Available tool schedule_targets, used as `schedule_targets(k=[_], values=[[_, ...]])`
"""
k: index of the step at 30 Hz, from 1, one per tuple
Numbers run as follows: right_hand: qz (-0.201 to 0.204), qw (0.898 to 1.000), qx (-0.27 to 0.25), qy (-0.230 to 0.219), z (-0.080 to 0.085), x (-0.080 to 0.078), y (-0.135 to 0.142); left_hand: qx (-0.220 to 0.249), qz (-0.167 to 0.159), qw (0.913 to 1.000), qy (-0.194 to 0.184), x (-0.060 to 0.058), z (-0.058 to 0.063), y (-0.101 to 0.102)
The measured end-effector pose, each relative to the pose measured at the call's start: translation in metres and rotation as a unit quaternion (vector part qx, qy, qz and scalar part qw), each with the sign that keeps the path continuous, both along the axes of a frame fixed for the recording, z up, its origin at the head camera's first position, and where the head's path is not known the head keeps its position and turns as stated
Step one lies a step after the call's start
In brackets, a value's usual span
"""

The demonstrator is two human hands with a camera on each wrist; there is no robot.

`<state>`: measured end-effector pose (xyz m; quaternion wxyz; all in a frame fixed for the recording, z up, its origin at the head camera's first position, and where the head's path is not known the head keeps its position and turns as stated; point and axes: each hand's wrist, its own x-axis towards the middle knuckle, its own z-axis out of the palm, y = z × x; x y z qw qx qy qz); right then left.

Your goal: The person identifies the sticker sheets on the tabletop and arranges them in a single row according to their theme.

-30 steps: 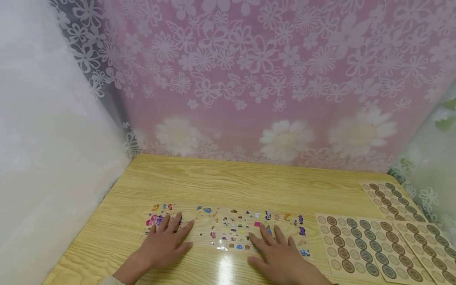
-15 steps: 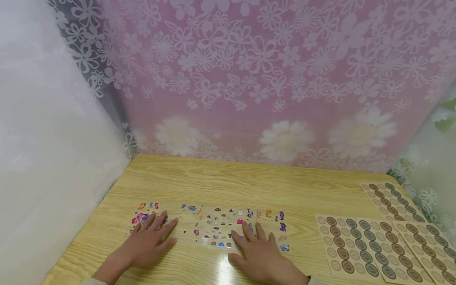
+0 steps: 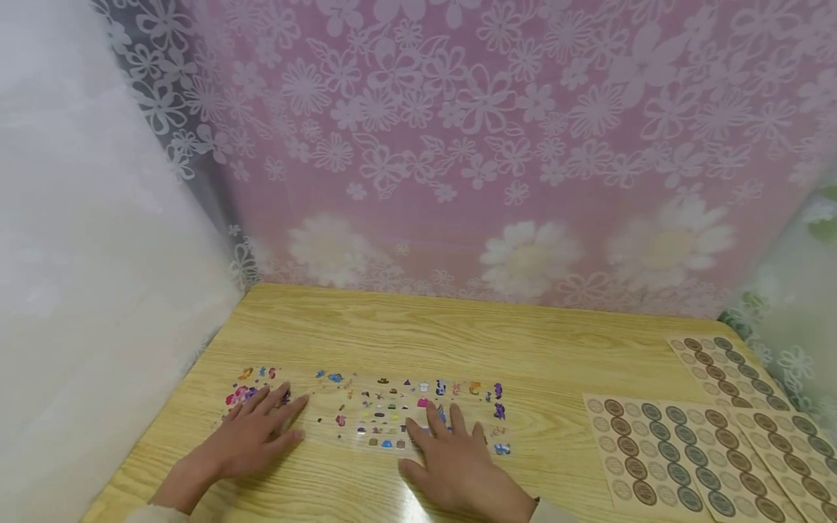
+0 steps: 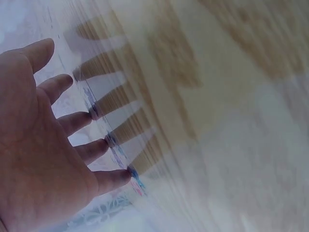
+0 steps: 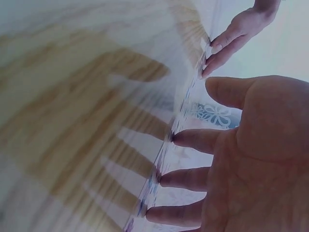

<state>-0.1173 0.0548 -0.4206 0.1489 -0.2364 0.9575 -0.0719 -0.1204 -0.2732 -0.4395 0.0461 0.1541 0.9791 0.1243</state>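
A clear sticker sheet [image 3: 327, 407] printed with small colourful ponies, hats and shirts lies flat on the wooden table. My left hand [image 3: 251, 436] rests on its left end, fingers spread and fairly straight. On the right half of the sheet, my right hand [image 3: 454, 461] rests with spread fingers, its fingertips beside the pink shirt sticker [image 3: 423, 402]. In the left wrist view the fingertips [image 4: 110, 140] touch the sheet's printed surface, and the hand mirrors in the shiny tabletop. The right wrist view likewise has fingertips [image 5: 160, 179] on the sheet. Both palms are raised off the table.
Several beige sheets of round brown and grey stickers [image 3: 676, 450] lie overlapping at the table's right side. Pink floral curtain [image 3: 458, 145] hangs behind the wooden table [image 3: 458, 327], with a white sheet [image 3: 98, 254] along the left.
Both hands have slid left across the table, and the clear sticker sheet has moved left with them. The beige sticker sheets stay where they were.
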Motion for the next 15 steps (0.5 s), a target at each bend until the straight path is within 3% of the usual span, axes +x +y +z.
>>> schedule_targets(k=[8,12,15], values=[[-0.004,1.0,-0.003,0.019,0.001,-0.002,-0.001,-0.002,0.003,0.9992,0.04,-0.003,0.001,-0.003],[-0.002,0.998,-0.054,0.018,0.007,-0.004,0.009,-0.004,0.009,0.9981,0.061,-0.002,0.001,-0.001],[-0.007,0.995,-0.102,0.023,0.013,-0.004,0.031,-0.011,0.013,0.9966,0.081,-0.002,0.003,0.004]])
